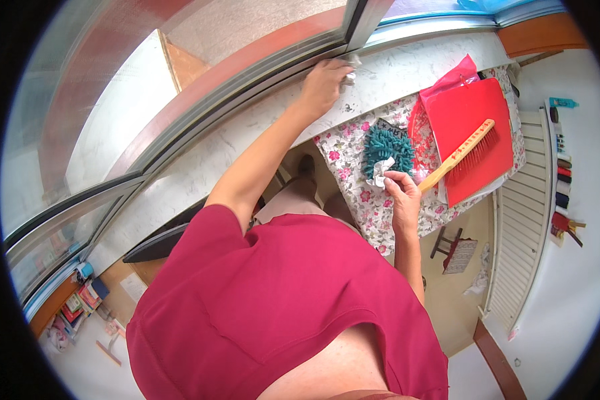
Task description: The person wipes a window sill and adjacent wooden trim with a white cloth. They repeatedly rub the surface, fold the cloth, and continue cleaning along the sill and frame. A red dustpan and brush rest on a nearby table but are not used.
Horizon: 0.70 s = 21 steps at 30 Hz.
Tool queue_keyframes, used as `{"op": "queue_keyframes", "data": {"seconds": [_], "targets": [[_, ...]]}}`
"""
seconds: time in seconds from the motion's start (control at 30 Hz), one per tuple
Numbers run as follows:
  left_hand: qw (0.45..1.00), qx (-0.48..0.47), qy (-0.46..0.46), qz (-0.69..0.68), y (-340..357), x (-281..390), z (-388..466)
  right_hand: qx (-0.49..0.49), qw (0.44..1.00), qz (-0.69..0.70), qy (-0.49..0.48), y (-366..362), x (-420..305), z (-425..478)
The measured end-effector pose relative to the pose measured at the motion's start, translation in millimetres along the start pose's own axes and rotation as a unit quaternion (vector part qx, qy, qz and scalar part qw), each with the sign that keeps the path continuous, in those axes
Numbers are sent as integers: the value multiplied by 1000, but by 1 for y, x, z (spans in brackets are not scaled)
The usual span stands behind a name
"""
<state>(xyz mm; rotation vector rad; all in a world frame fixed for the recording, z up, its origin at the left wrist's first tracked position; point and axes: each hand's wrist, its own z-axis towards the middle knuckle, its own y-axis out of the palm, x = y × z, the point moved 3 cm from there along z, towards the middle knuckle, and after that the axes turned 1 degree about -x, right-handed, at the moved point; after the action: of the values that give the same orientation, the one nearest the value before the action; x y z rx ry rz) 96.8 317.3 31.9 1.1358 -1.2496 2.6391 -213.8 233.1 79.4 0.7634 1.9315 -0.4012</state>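
Note:
Against the base of the window frame [245, 102], my left hand [325, 85] presses a crumpled white tissue or cloth [350, 78] to the marble-patterned windowsill [405, 75]; that hand is slightly blurred. Dark crumbs [349, 107] lie on the sill just below it. My right hand [405, 192] pinches another crumpled white paper [380, 172] between thumb and fingers, over the lower edge of a teal chenille duster [387, 142]. The duster lies on a flowered tablecloth [350, 175]. Right of that hand, a long wooden-handled brush [467, 145] rests across a red folder [480, 110].
Pink plastic [452, 77] sticks out beyond the folder. A white radiator [522, 215] stands past the table, with thread spools [562, 187] along the ledge behind it. Below is a small stool [447, 245]. Books [82, 300] are stacked at far left. A dark chair back [155, 242] sits under the sill.

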Motion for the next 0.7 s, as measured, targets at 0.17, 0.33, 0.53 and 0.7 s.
{"op": "queue_keyframes", "data": {"seconds": [0.17, 0.33, 0.53, 0.7], "targets": [[987, -120, 71, -74, 49, -3, -7, 0, 1000, 1, 7, -7, -1, 0], [961, -243, 53, -118, 16, -12, -33, 1, 1000, 7, 11, -21, 1, -1], [988, -134, -18, -74, -1, 17, 0, -18, 1000, 8, 17, -41, 7, -3], [997, -45, 39, 54, 75, 68, -30, -53, 998, -8, 12, -46, 5, -1]]}}
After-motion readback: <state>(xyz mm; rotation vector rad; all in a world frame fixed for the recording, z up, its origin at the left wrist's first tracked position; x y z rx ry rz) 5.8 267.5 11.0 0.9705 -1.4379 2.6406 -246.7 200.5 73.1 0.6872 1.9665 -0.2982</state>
